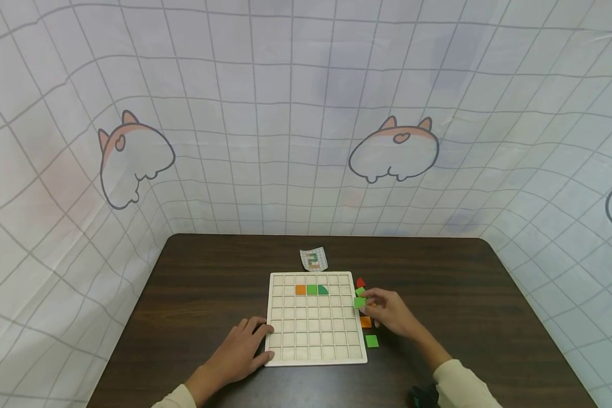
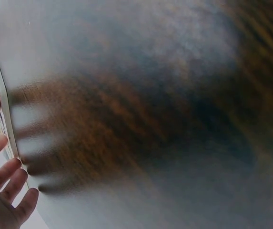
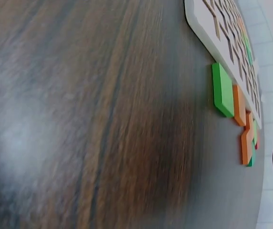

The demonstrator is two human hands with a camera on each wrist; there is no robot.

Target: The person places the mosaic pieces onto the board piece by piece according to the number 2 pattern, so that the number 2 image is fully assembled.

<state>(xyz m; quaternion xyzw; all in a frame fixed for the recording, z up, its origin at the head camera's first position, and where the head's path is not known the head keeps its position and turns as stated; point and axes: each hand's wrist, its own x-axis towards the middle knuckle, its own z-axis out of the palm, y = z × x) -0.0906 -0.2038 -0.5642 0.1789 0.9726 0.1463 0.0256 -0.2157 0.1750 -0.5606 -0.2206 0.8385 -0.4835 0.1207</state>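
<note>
- Right grip [image 1: 391, 313] is pinching a green tile [image 1: 359, 302] at the right edge of the white board [image 1: 314, 327].
- Left grip [image 1: 241, 349] is lying released, touching the board's left edge.

No words, brands or numbers can be read. The card [image 1: 313, 259] beyond the board [image 1: 313, 334] bears a small printed grid with green and orange-red patches; whether these form a letter or numeral is too small to tell. The cloth [image 1: 296, 130] carries printed grid lines and outlined animal drawings, with no legible lettering among them.
</note>
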